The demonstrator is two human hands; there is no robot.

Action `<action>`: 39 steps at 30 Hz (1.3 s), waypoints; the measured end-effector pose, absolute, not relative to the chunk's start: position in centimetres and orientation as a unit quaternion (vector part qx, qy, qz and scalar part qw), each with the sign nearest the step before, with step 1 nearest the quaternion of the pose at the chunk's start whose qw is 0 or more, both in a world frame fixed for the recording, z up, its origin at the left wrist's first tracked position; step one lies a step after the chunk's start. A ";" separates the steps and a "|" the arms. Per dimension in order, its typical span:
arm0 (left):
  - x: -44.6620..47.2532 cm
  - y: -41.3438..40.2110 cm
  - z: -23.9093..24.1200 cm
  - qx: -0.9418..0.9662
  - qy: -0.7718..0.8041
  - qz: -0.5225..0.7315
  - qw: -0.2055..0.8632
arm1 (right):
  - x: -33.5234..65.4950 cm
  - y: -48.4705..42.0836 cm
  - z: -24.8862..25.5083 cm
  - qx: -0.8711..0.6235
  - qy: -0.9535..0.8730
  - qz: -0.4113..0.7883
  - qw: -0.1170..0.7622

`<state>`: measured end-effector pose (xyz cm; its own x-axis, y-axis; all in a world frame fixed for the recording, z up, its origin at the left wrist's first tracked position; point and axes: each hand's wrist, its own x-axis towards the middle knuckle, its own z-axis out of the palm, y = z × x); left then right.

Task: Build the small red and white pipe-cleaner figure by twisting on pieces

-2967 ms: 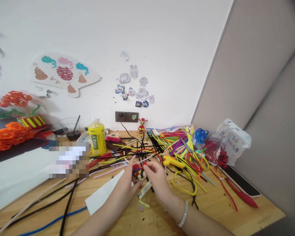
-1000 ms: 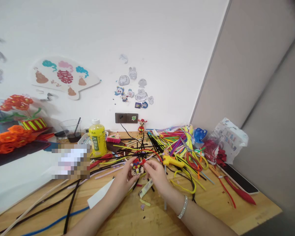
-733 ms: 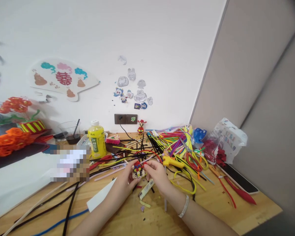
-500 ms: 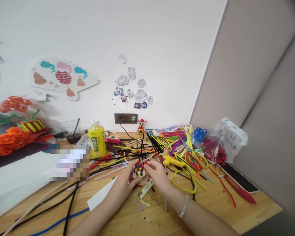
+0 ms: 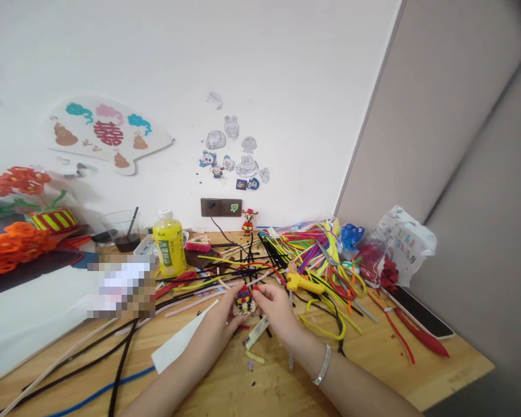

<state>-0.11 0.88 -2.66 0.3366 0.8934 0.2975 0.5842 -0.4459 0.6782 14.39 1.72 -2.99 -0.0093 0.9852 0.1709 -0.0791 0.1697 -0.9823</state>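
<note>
Both my hands meet over the middle of the wooden table (image 5: 373,370). Between them is a small fuzzy craft figure (image 5: 244,301), red, blue and white. My left hand (image 5: 222,315) cups it from the left with fingers closed on it. My right hand (image 5: 278,310), a silver bracelet on its wrist, pinches the figure's right side. Just below the hands lies a small pale glue stick (image 5: 256,332). A white sheet of paper (image 5: 178,347) lies under my left wrist.
A heap of coloured pipe cleaners (image 5: 316,255) with a yellow glue gun (image 5: 304,283) lies behind my right hand. A yellow bottle (image 5: 167,249), a cup (image 5: 124,229), orange craft flowers (image 5: 13,243) stand at the left; a plastic bag (image 5: 399,243) and dark phone (image 5: 421,315) at the right.
The hands and figure have risen a little off the table and shifted slightly away from me; the grip on the figure is the same. The camera view has drifted slightly.
</note>
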 end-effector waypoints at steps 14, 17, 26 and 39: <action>-0.2 0.8 -2.4 0.781 0.470 0.344 0.224 | 14.5 1.6 -3.0 -0.432 -0.538 0.468 0.552; -0.3 0.9 -2.6 0.786 0.462 0.345 0.224 | 14.6 1.6 -2.9 -0.433 -0.541 0.465 0.552; -0.4 0.9 -2.5 0.788 0.460 0.331 0.241 | 14.5 1.5 -2.6 -0.427 -0.538 0.471 0.554; -0.4 0.9 -2.4 0.786 0.462 0.337 0.234 | 14.7 1.7 -2.9 -0.427 -0.540 0.472 0.551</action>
<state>-0.38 0.88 -2.43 0.3454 0.8841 0.3147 0.5689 -0.4639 0.6790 14.69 1.72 -2.91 -0.0283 0.9811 0.1913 -0.0583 0.1894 -0.9802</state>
